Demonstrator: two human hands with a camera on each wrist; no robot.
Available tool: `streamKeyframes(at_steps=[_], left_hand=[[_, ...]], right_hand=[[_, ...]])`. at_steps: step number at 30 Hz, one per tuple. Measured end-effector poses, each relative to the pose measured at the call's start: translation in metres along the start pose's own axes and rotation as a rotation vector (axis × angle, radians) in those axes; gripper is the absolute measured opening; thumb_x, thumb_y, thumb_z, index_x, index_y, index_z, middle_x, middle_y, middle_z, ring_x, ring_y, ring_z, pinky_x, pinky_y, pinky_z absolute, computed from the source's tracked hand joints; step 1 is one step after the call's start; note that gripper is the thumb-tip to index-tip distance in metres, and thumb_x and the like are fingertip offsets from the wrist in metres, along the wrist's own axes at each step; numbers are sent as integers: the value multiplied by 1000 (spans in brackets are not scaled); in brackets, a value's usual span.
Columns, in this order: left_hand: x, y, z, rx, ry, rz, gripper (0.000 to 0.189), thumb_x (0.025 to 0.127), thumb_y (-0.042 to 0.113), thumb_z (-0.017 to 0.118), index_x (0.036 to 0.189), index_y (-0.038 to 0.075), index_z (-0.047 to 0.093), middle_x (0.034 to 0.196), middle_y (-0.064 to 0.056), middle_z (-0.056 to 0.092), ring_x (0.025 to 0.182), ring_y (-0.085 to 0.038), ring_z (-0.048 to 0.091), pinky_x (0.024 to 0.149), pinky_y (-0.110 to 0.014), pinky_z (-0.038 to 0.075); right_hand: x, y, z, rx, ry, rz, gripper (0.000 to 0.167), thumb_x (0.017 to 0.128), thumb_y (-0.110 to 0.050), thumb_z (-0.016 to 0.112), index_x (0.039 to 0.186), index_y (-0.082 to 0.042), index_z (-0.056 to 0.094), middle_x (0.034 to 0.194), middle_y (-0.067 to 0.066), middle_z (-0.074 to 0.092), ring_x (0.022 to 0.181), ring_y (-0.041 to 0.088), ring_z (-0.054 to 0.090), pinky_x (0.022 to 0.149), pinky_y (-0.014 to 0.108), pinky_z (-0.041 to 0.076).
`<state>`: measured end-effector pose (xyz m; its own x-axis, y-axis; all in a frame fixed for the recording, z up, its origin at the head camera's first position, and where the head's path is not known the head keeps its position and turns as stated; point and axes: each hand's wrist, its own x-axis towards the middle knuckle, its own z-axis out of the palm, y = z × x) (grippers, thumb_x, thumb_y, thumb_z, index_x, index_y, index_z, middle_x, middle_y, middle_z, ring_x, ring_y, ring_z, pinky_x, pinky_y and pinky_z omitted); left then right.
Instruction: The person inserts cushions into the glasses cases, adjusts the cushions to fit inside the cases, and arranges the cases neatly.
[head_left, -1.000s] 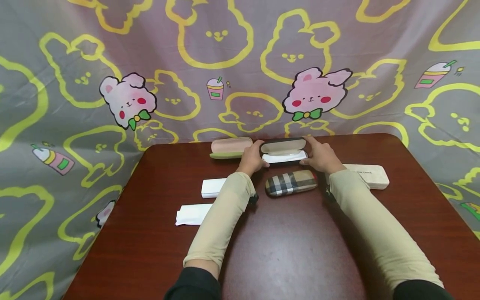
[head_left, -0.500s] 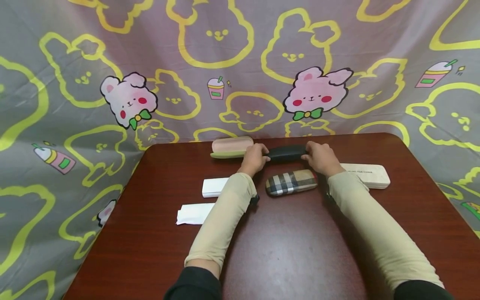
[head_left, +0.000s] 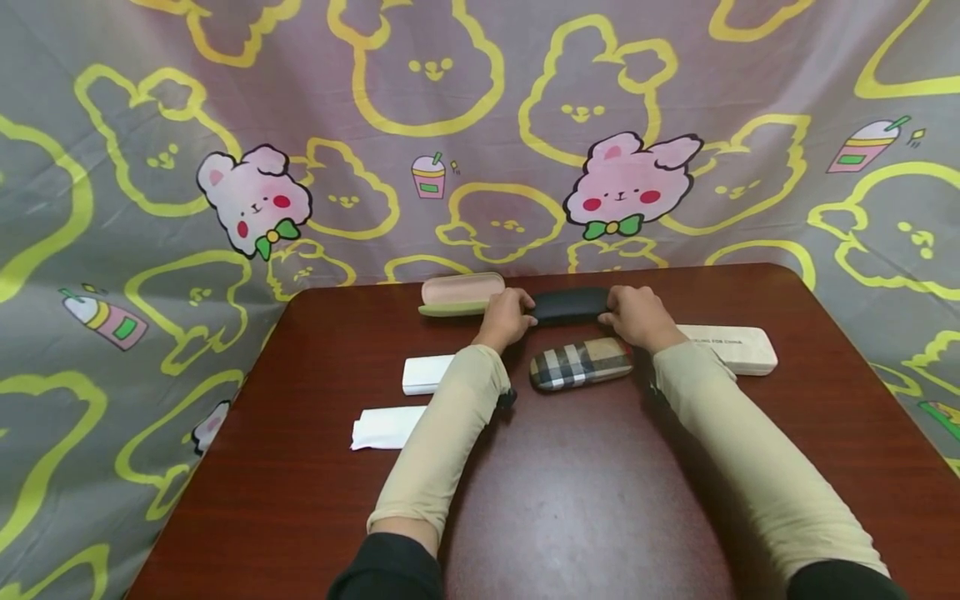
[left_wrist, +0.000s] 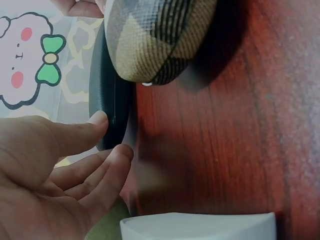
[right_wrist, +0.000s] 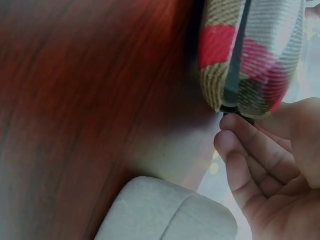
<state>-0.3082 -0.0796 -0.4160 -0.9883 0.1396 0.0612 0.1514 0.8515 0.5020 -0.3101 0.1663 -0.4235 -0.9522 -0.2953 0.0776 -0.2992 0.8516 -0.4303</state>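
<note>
A black glasses case (head_left: pixel 569 307) lies closed near the table's far edge. My left hand (head_left: pixel 507 316) holds its left end; in the left wrist view the thumb (left_wrist: pixel 99 119) touches its side and the fingers curl round the tip. My right hand (head_left: pixel 637 313) grips the right end. In the right wrist view, a plaid glasses case (right_wrist: pixel 245 60) in front hides most of that contact. That plaid case (head_left: pixel 581 364) lies closed, nearer than the black one. Inside the shut black case nothing can be seen.
A yellow-green glasses case (head_left: pixel 462 293) stands open with a pink lining left of my left hand. A white case (head_left: pixel 426 374) and a white folded cloth (head_left: pixel 386 427) lie beside my left forearm. An off-white lettered case (head_left: pixel 735 348) sits right. A patterned curtain (head_left: pixel 480 150) hangs behind.
One second ago the black case stood open with white material inside; its lid has come down toward me and is closed. Both hands stay at its ends. The other cases have not moved.
</note>
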Motion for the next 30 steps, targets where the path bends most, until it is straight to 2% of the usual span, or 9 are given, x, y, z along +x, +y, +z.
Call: streamKeyframes(at_steps=[7,10,14,19,25,30], left_hand=[[-7,-6,-6,6,-17,64,29,86,12,81,114,6,73,91,-7,69,94,-24,64,89,-34,49],[-14,-10,-14,-6,-14,84,28,86,10,81,112,4,72,94,-9,70,92,-24,65,85,-34,50],[-26,-16,-28,-70,-26,87,26,86,6,80,110,0,72,93,-11,73,88,-23,68,79,-33,52],[-47,-29,-44,-158,-53,57,28,87,6,79,113,-3,72,91,-10,74,85,-21,71,77,-32,54],[-78,-46,-63,-173,-44,20,28,89,10,78,114,-1,72,92,-8,75,90,-23,70,79,-37,54],[-98,-54,-77,-163,-10,35,27,87,10,79,111,-1,74,91,-7,75,85,-21,72,77,-38,55]], right_hand=[[-7,-4,-3,19,-7,-5,31,95,-18,72,110,6,62,99,22,67,94,41,64,80,54,51],[-10,-9,-6,54,14,-3,33,95,-18,72,114,6,61,97,21,67,90,38,65,78,53,51],[-16,-17,-11,93,57,-5,35,95,-19,72,117,6,62,98,22,69,89,37,66,77,52,51],[-24,-34,-13,145,69,-5,33,95,-21,72,115,3,64,99,20,71,91,35,66,78,51,52],[-34,-56,-6,213,67,-51,27,93,-22,74,107,0,69,88,11,73,80,25,67,70,43,54],[-44,-72,3,216,73,-129,24,93,-23,75,104,-1,71,86,7,74,76,21,69,69,42,55]])
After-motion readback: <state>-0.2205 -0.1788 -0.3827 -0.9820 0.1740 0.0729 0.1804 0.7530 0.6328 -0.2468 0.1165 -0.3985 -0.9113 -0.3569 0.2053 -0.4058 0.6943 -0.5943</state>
